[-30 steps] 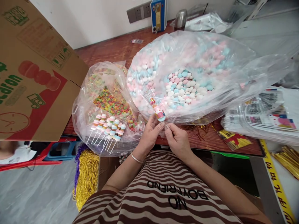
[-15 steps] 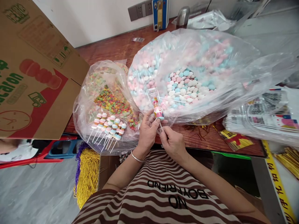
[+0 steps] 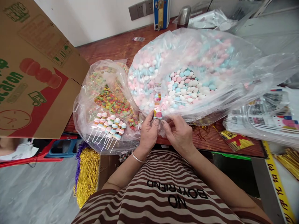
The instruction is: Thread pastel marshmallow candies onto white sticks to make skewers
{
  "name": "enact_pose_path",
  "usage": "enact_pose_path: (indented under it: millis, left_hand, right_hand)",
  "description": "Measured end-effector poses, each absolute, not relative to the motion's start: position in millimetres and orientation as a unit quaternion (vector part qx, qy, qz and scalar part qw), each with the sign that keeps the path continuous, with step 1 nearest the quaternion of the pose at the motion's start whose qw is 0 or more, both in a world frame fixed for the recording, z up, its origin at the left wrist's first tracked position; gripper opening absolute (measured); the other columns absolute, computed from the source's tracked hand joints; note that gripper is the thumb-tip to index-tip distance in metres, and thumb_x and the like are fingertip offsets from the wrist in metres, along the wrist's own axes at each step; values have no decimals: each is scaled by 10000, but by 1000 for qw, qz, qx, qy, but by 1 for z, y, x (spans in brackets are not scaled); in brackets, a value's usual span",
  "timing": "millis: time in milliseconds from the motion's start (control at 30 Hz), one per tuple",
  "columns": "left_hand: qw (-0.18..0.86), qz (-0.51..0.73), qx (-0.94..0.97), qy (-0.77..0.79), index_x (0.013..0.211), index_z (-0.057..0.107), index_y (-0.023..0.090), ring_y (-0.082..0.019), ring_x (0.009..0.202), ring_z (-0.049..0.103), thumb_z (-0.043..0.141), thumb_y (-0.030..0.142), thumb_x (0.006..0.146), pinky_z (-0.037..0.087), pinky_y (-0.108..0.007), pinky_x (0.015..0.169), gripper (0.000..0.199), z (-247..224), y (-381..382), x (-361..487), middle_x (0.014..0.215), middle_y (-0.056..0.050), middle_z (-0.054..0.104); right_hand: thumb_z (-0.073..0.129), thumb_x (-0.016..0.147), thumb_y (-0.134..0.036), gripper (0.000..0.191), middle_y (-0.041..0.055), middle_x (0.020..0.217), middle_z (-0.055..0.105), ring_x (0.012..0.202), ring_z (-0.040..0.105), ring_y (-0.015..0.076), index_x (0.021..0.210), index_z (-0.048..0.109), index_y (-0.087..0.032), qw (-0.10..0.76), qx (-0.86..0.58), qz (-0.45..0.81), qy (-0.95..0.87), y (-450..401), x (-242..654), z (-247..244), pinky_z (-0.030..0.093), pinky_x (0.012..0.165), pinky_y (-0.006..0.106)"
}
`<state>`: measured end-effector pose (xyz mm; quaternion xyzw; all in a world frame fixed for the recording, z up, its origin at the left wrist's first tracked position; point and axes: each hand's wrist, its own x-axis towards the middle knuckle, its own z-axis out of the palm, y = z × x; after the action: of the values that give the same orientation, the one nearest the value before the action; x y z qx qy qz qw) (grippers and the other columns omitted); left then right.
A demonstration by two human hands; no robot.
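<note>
In front of my chest, my left hand pinches a lollipop in a printed clear wrapper by its lower end, with thumb and fingers closed round it. The wrapper's narrow top points away from me. Close by on the right is my right hand, its thumb and curled fingers near the lollipop's bottom; what lies between those fingertips is too small to make out. Left of my hands, several candy skewers on white sticks lie on a clear bag of small colourful ring candies.
A large clear bag of pink, blue and white candies spreads behind my hands. On the left stands a cardboard box. Printed wrappers and a pack of gold ties lie right on the wooden table. Gold bead strings hang below.
My right hand has shifted slightly right and up, off the pinched lollipop stick. The lollipop in my left hand has turned more upright, and its stick no longer shows.
</note>
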<state>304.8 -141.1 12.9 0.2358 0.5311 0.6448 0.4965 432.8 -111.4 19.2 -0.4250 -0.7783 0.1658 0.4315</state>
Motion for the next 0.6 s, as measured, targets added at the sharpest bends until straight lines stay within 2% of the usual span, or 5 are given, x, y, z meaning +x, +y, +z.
enact_pose_path:
  millis: [100, 200, 367, 467, 600]
  left_hand:
    - [433, 628, 320, 561, 1289, 685, 253, -188, 1038, 675, 756, 337, 854, 531, -299, 948, 449, 15, -144, 306, 1050, -26, 753]
    - [376, 607, 392, 580, 1254, 713, 234, -230, 1233, 622, 711, 307, 889, 440, -339, 1112, 372, 21, -144, 307, 1286, -50, 714]
    - [334, 590, 428, 598, 1279, 697, 249, -239, 1255, 612, 669, 291, 921, 407, -354, 1143, 361, 26, -144, 309, 1314, -47, 705]
    - [323, 579, 439, 606, 1294, 682, 246, -235, 1223, 625, 651, 291, 936, 425, -352, 1116, 362, 24, -144, 310, 1298, -54, 711]
    - [324, 583, 434, 606, 1287, 683, 243, -232, 1207, 631, 654, 274, 932, 431, -347, 1104, 358, 24, -145, 312, 1285, -59, 713]
  right_hand:
    - [526, 1036, -307, 177, 69, 892, 739, 788, 661, 195, 1055, 659, -192, 426, -402, 130, -800, -106, 430, 17, 483, 733, 299]
    - [505, 1048, -275, 194, 81, 886, 759, 780, 660, 202, 1041, 674, -180, 417, -390, 77, -817, -106, 431, 17, 464, 744, 311]
    - [502, 1039, -224, 209, 97, 818, 734, 706, 611, 204, 1049, 690, -135, 395, -385, -4, -834, -108, 433, 23, 378, 673, 339]
    - [505, 1029, -229, 220, 82, 745, 696, 662, 561, 194, 958, 701, -158, 370, -387, -29, -844, -106, 434, 28, 323, 651, 352]
    - [461, 1027, -225, 297, 63, 690, 656, 636, 516, 185, 818, 669, -198, 344, -388, -15, -855, -102, 434, 32, 308, 658, 365]
